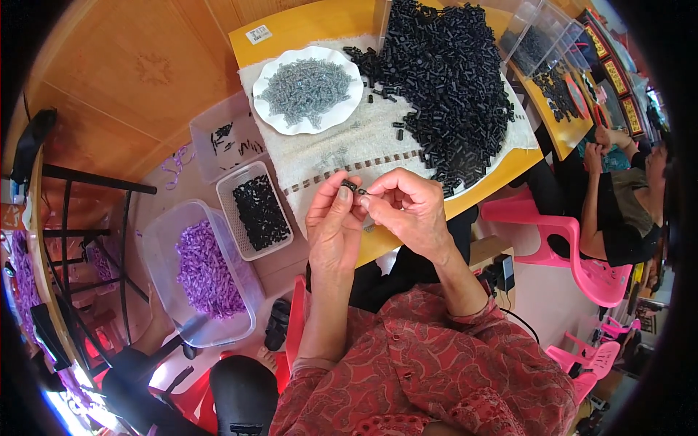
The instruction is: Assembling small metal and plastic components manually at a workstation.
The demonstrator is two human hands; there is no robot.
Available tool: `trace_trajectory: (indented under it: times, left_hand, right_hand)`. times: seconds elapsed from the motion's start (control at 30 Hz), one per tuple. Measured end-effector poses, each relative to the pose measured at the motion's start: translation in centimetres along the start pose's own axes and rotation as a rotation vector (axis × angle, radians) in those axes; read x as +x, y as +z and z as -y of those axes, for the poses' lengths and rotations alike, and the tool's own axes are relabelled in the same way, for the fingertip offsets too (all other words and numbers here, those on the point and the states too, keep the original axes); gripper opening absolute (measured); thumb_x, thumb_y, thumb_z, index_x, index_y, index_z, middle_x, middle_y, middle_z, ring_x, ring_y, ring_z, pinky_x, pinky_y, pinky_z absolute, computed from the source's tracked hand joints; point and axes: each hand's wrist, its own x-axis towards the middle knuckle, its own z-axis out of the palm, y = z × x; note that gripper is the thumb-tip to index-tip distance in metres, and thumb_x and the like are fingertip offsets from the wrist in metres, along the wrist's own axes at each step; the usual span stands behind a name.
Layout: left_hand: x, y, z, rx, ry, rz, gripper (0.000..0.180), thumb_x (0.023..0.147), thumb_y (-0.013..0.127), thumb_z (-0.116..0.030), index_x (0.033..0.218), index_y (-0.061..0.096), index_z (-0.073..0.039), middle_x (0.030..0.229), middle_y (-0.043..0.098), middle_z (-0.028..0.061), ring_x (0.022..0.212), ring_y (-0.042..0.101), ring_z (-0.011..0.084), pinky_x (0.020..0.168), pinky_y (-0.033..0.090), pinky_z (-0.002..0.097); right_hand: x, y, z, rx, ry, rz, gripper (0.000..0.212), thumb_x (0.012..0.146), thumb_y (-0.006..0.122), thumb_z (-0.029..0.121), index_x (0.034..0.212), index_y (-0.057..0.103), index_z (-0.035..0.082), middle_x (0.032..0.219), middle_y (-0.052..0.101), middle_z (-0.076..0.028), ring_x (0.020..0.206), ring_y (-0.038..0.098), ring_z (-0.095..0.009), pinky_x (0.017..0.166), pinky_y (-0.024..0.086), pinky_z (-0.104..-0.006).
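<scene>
Both hands meet over the near edge of a white cloth (291, 156). My left hand (333, 229) pinches a small black cylindrical piece (350, 186) between thumb and fingers. Close against it, my right hand (413, 216) grips a tiny dark part (362, 192) between thumb and forefinger, at the end of the black piece. That part is too small to name. A big heap of black cylindrical pieces (451, 94) lies beyond my right hand. Farther left on the cloth, a white wavy-rimmed plate (356, 91) holds many small clear-grey pieces (305, 89).
Left of the yellow table (276, 36) stand a white basket (233, 229) of black pieces, a shallow clear bin (207, 163) and a clear tub (251, 291) with purple pieces (207, 269). At right, another person (618, 196) sits on a pink chair (574, 247).
</scene>
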Motion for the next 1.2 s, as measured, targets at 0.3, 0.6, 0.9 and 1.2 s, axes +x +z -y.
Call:
trace_trajectory:
  times: [0.3, 0.6, 0.9, 1.2]
  left_hand:
    - [0.0, -0.2, 0.0, 0.003, 0.01, 0.029, 0.027, 0.094, 0.059, -0.005, 0.122, 0.061, -0.004, 0.113, 0.065, 0.0096, 0.102, 0.06, 0.0173, 0.09, 0.049, 0.0337]
    - [0.1, -0.3, -0.1, 0.029, 0.027, 0.038, 0.027, 0.095, 0.059, -0.005, 0.121, 0.061, -0.004, 0.111, 0.066, 0.0091, 0.102, 0.061, 0.0175, 0.09, 0.049, 0.034]
    - [-0.1, -0.1, -0.4, 0.106, 0.093, 0.068, 0.025, 0.093, 0.061, -0.005, 0.119, 0.062, -0.004, 0.109, 0.067, 0.0097, 0.099, 0.062, 0.0169, 0.085, 0.05, 0.033]
    - [-0.1, 0.1, -1.2, 0.323, 0.183, 0.103, 0.02, 0.093, 0.061, -0.001, 0.113, 0.064, 0.002, 0.104, 0.068, 0.0113, 0.094, 0.062, 0.0143, 0.086, 0.049, 0.0272]
  right_hand:
    - [0.2, 0.5, -0.4, 0.054, 0.083, -0.014, 0.007, 0.081, 0.07, -0.002, 0.08, 0.064, 0.0, 0.065, 0.061, 0.003, 0.057, 0.052, 0.0, 0.049, 0.041, -0.018]
    - [0.3, 0.8, -0.4, 0.123, 0.075, -0.007, 0.006, 0.084, 0.068, -0.001, 0.081, 0.064, 0.0, 0.064, 0.063, 0.0, 0.056, 0.054, -0.001, 0.048, 0.042, -0.0183]
    - [0.1, 1.1, -0.4, 0.206, 0.131, -0.006, 0.007, 0.085, 0.069, 0.002, 0.082, 0.064, 0.001, 0.062, 0.063, -0.001, 0.052, 0.055, -0.002, 0.044, 0.044, -0.0186]
    - [-0.1, 0.9, -0.5, 0.087, -0.05, 0.024, 0.008, 0.085, 0.07, -0.001, 0.082, 0.062, -0.001, 0.064, 0.064, -0.003, 0.052, 0.058, -0.005, 0.044, 0.046, -0.0206]
